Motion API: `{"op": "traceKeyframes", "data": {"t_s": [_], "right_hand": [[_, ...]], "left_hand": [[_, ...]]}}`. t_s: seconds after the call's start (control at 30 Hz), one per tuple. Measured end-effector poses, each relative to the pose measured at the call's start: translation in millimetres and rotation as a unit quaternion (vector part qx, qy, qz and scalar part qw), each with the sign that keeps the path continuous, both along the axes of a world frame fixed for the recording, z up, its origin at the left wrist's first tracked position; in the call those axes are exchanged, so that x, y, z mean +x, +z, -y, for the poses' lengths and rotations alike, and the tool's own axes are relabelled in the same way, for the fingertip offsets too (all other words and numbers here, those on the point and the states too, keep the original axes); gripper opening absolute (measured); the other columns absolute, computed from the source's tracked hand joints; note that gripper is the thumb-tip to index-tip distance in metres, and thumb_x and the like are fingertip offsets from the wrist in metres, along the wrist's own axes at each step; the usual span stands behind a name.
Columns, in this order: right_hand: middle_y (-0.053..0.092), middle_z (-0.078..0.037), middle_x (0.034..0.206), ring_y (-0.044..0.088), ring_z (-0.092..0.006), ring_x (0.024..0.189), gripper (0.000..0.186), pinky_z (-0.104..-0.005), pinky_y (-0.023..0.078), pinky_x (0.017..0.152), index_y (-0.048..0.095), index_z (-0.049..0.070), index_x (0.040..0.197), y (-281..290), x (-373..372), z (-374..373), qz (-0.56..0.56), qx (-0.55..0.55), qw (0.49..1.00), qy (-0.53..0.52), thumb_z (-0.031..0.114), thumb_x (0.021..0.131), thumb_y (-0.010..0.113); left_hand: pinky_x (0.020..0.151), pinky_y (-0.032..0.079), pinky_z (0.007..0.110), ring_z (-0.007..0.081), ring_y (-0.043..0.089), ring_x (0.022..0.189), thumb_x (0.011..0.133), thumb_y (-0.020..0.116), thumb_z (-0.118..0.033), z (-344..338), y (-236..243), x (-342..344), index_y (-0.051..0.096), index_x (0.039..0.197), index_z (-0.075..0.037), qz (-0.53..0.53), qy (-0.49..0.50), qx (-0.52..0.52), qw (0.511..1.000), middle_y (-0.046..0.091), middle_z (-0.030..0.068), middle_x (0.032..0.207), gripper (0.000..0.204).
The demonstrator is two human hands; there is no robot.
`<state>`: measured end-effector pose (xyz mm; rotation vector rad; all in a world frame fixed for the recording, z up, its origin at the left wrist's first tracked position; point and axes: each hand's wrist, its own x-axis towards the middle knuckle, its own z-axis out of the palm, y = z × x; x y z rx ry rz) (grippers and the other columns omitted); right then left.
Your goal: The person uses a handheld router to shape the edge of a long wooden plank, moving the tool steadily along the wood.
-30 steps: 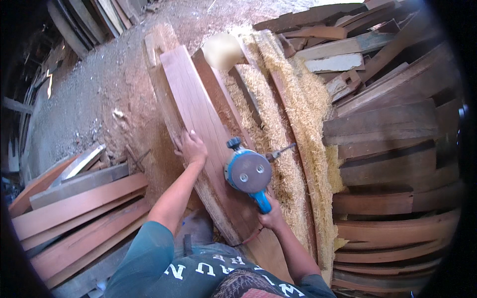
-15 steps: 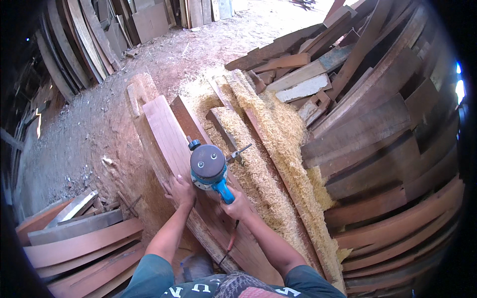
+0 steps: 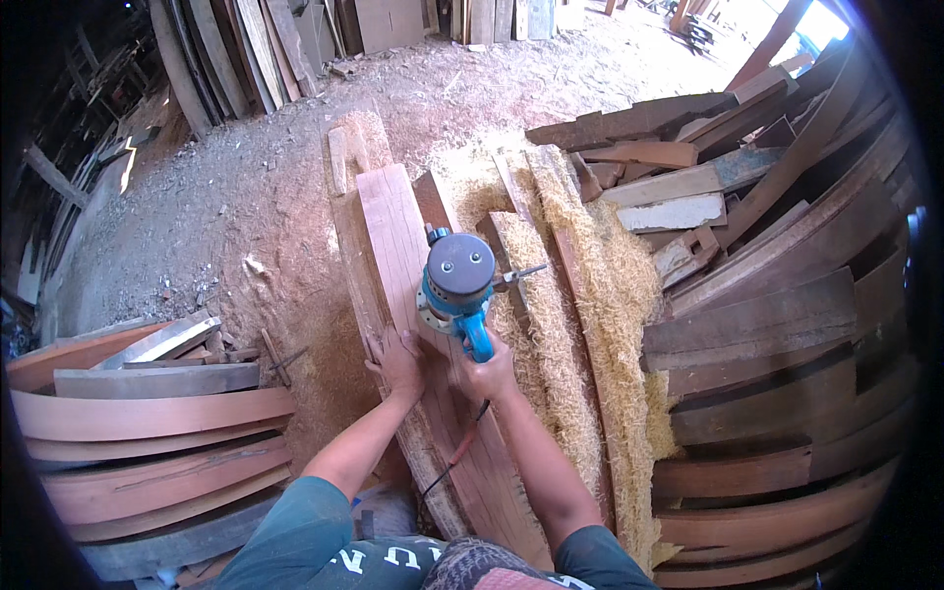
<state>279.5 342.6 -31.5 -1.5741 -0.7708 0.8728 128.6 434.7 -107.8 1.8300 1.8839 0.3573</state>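
Note:
A blue router (image 3: 460,267) with a dark round top stands on a long reddish-brown wooden board (image 3: 395,224). My right hand (image 3: 492,372) is closed round its blue handle, at the near side. Beside the router's base, my left hand (image 3: 397,364) lies on the board with its fingers apart, some reaching toward the left edge. A metal rod with a clamp (image 3: 518,276) sticks out to the router's right. From under my right forearm a power cord (image 3: 462,444) trails down across the board. The router's underside is hidden.
Pale shavings (image 3: 615,285) heap along the right of the board. Curved planks (image 3: 747,403) are stacked at the right, offcuts (image 3: 678,197) behind them. More curved planks (image 3: 157,418) lie at the lower left. Tall boards (image 3: 231,54) lean at the back left, beyond the dirt floor (image 3: 197,246).
The view has turned, so the scene sits farther right. Along the board, the router has moved slightly toward the far end, with both hands moving along beside it.

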Motion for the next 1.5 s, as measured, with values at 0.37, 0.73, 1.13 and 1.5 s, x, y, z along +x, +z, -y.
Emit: {"op": "traceKeyframes", "data": {"t_s": [0.37,0.73,1.13,1.5], "right_hand": [[0.067,-0.001,0.087,0.061,-0.0119,0.079,0.018,-0.0319,0.052,0.074,0.068,0.006,0.099,-20.3,17.0,-59.8,0.108,-0.006,0.994,0.014,0.010,0.081,0.069],[0.059,-0.004,0.068,0.057,-0.0144,0.050,0.024,-0.0295,0.045,0.051,0.062,0.006,0.105,-26.7,35.6,-175.3,-0.014,0.069,0.997,0.040,-0.001,0.082,0.063],[0.060,-0.003,0.073,0.059,-0.0150,0.059,0.026,-0.0305,0.048,0.058,0.061,0.006,0.108,-1.3,35.4,-105.0,-0.001,0.013,0.998,0.061,-0.001,0.083,0.064],[0.060,0.002,0.079,0.055,-0.0104,0.068,0.017,-0.0310,0.049,0.064,0.063,0.007,0.092,72.0,-52.2,288.1,-0.027,-0.243,0.969,0.034,0.000,0.079,0.071]], "left_hand": [[0.115,0.016,0.081,0.0421,0.019,0.158,0.107,0.040,-0.047,-4.7,12.7,4.4,0.048,0.152,-0.012,0.000,-0.005,-0.035,0.999,0.038,0.0143,0.164,0.057],[0.117,0.013,0.080,0.0410,0.018,0.159,0.109,0.040,-0.040,-1.7,19.4,-1.8,0.048,0.153,-0.007,0.026,0.041,-0.017,0.999,0.043,0.0105,0.162,0.055],[0.116,0.010,0.080,0.0423,0.015,0.159,0.108,0.044,-0.037,-2.6,12.0,6.9,0.044,0.157,-0.009,0.039,0.021,-0.041,0.998,0.038,0.0084,0.165,0.057],[0.118,0.011,0.078,0.0392,0.017,0.160,0.109,0.039,-0.041,-7.7,3.5,7.8,0.047,0.154,-0.007,0.004,0.044,0.000,0.999,0.041,0.0154,0.164,0.057]]}}
